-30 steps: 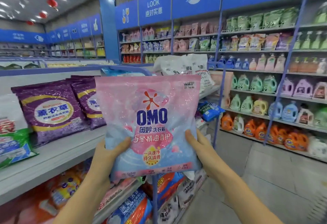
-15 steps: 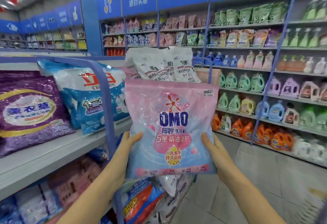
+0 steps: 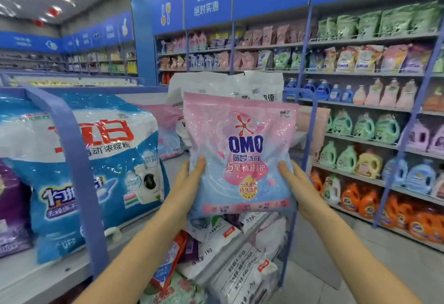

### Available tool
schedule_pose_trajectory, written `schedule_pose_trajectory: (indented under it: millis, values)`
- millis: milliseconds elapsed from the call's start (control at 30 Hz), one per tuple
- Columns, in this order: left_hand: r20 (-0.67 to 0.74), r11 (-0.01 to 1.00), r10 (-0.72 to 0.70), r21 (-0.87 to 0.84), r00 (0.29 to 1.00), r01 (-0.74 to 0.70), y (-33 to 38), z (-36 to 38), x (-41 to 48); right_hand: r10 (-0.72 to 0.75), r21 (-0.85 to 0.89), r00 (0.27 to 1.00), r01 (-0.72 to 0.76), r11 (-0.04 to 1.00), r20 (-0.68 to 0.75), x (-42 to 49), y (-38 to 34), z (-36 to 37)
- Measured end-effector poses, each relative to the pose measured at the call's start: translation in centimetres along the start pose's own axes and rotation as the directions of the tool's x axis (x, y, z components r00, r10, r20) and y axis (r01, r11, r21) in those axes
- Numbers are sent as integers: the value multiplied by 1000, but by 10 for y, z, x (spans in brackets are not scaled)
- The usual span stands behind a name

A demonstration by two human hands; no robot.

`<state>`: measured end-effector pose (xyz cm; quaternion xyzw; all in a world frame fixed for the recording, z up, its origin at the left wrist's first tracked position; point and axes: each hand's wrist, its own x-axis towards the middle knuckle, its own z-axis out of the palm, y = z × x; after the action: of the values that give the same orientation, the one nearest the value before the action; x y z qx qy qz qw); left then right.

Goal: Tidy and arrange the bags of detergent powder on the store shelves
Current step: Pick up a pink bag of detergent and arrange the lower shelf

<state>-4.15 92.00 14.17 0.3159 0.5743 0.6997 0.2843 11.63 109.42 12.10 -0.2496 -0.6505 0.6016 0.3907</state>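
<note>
the left hand (image 3: 189, 181) and the right hand (image 3: 296, 187) are seen bare, with slender fingers (image 3: 200, 162). the left forearm (image 3: 144, 243) and the right forearm (image 3: 355, 255) are shown uncovered as far as the lower edge of the view. both are rendered long and broadened toward the bottom by the wide lens. nails cannot be made out.

Both hands hold a pink OMO bag (image 3: 240, 154) upright in front of the shelf (image 3: 36, 277), the left hand (image 3: 189, 181) gripping its lower left edge, the right hand (image 3: 296, 183) its lower right. A blue-and-white bag (image 3: 96, 159) stands on the shelf to the left, behind a blue post (image 3: 79, 171). White bags (image 3: 228, 85) stand behind the OMO bag. Bottles (image 3: 360, 159) line the far shelves.
</note>
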Motion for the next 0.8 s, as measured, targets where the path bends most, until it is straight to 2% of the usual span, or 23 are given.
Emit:
schedule_pose_trajectory:
  millis: [167, 300, 400, 567, 667, 800]
  values:
    - [-177, 997, 75, 42, 981, -68, 5, 6, 50, -53, -19, 993, 55, 998, 107, 83, -1, 12]
    - [-371, 992, 111, 99, 922, -80, 6, 4, 87, -83, -45, 961, 98, 994, 263, 146, 1, 31]
    - [-501, 984, 165, 137, 850, -110, 12, -1, 107, -70, -49, 928, 95, 994, 367, 183, 5, 53]
    - [-706, 977, 187, 207, 683, -53, 2, -21, 136, -75, -19, 876, 95, 995, 477, 216, 16, 98]
    - [-762, 945, 292, 322, 578, -53, 3, -19, 140, -95, -36, 844, 133, 990, 527, 230, 19, 113]
    - [-801, 918, 319, 394, 506, 44, 0, -18, 144, -121, -15, 835, 153, 988, 537, 236, 27, 131]
